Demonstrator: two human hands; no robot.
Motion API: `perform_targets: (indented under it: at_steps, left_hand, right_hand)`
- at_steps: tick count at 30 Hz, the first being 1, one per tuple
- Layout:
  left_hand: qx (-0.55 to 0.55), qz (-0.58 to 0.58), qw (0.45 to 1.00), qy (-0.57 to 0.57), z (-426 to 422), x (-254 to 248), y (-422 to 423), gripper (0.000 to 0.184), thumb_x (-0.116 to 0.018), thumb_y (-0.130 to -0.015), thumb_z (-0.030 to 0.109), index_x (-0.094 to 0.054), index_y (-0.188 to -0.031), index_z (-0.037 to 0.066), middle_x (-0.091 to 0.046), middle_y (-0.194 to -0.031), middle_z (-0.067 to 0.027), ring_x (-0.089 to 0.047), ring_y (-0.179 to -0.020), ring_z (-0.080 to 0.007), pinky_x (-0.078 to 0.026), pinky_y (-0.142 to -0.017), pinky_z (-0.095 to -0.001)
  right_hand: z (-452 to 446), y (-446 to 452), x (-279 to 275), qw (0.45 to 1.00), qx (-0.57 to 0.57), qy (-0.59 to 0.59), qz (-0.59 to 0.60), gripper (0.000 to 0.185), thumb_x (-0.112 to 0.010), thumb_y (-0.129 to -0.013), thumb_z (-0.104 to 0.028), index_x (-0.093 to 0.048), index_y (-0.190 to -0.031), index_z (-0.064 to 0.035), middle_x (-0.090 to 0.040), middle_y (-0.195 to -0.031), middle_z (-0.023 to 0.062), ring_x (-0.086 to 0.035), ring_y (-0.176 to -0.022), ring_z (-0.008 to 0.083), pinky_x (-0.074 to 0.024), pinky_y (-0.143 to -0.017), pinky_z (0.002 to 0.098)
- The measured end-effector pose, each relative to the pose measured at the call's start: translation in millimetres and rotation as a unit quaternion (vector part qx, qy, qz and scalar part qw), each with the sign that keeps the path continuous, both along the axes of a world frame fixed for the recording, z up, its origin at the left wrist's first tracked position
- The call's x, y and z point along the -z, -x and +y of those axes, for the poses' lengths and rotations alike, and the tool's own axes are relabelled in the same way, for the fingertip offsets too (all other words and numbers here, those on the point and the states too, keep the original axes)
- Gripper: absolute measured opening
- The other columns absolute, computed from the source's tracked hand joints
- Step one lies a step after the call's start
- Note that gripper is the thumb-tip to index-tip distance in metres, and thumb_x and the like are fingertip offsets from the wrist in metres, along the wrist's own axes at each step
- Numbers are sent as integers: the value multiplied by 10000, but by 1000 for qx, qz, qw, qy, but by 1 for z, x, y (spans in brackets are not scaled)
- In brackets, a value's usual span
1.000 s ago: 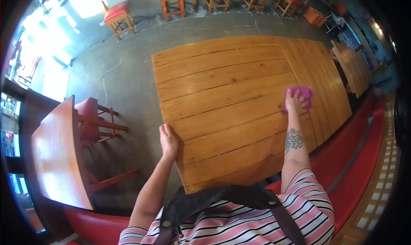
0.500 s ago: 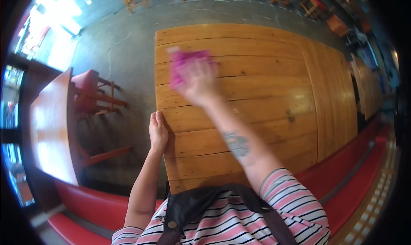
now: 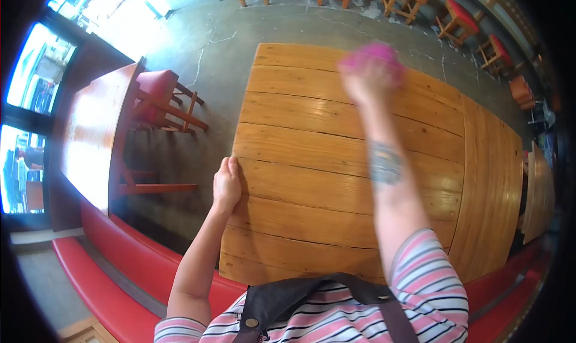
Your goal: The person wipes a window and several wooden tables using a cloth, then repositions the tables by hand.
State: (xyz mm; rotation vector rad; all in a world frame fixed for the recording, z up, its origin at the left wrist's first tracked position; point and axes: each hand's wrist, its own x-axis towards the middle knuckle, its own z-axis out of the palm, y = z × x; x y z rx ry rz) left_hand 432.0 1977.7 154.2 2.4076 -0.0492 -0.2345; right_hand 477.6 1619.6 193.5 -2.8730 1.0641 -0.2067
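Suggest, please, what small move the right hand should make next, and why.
Probably draw the magenta cloth nearer the body: the right hand has it at the wooden table's far edge, while the left hand holds the side.

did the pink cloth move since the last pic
Yes, the cloth went right and farther out, from near the table's left edge to its far edge.
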Motion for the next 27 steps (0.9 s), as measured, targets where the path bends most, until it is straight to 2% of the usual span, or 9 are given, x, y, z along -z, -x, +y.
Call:
perform_targets:
  at_steps: [3,7,11,15,18,20,22,24,27]
  left_hand:
    - [12,-10,1000,24,3,5,-2,391,-358,-1003,327,-558,-991,-8,-620,-885,-239,-577,-871,-431,-445,-750,-451]
    - [27,-9,999,45,15,17,-6,439,-370,-1003,349,-592,-1046,-28,-637,-934,-217,-602,-878,-352,-451,-786,-388]
    - [37,12,997,59,17,19,-9,443,-369,-1008,333,-593,-1064,-46,-645,-933,-199,-613,-887,-295,-459,-796,-361]
    - [48,-36,994,86,23,39,-16,452,-356,-1011,304,-569,-1138,-73,-642,-1064,-187,-593,-1009,-268,-440,-883,-334]
    - [61,39,992,103,24,35,-19,466,-357,-1010,298,-542,-1190,-89,-613,-1153,-204,-566,-1089,-262,-413,-946,-321]
    - [67,14,990,127,26,44,-24,479,-354,-1010,311,-536,-1198,-91,-609,-1164,-206,-564,-1093,-262,-408,-955,-320]
    - [78,35,985,148,26,44,-26,495,-344,-1013,331,-534,-1204,-84,-616,-1144,-191,-572,-1064,-253,-417,-935,-318]
    - [81,48,983,159,22,37,-24,516,-336,-1015,362,-534,-1210,-73,-617,-1135,-173,-577,-1033,-240,-428,-905,-314]
    - [71,100,972,201,20,33,-24,520,-335,-1014,369,-535,-1210,-69,-616,-1135,-161,-572,-1024,-229,-430,-896,-316]
  right_hand:
    - [113,-70,12,973,-224,-62,-2,729,-310,-909,-623,-244,-1478,-173,-159,-1536,180,-76,-1423,386,-22,-1115,601]
    - [104,-65,25,958,-285,-27,-8,685,-249,-927,-590,-243,-1481,-187,-174,-1540,140,-120,-1421,373,-37,-1122,588]
    - [-72,31,10,994,-73,20,-81,592,-317,-880,-580,-530,-1283,-202,-445,-1379,92,-352,-1318,309,-185,-1084,586]
    - [-212,218,30,962,269,-1,39,763,-189,-873,-706,-222,-1483,-249,-152,-1546,133,-164,-1396,399,-109,-1058,656]
    - [-138,238,6,943,323,-45,57,810,-218,-869,-723,-178,-1497,-213,-134,-1548,152,-136,-1408,392,-85,-1107,590]
    - [-45,209,9,975,214,-4,61,842,-272,-885,-689,-181,-1486,-106,-160,-1530,192,-149,-1404,391,-75,-1089,641]
    - [71,190,24,993,-24,74,-93,698,-435,-871,-560,-440,-1364,-67,-339,-1439,246,-282,-1334,447,-91,-1074,668]
    - [179,196,27,970,-212,48,-112,487,-377,-936,-412,-539,-1264,-90,-438,-1396,140,-279,-1348,389,-86,-1107,623]
    - [250,258,33,887,-395,-141,-193,499,-580,-787,-482,-605,-1205,-211,-421,-1415,104,-279,-1360,362,-133,-1120,577]
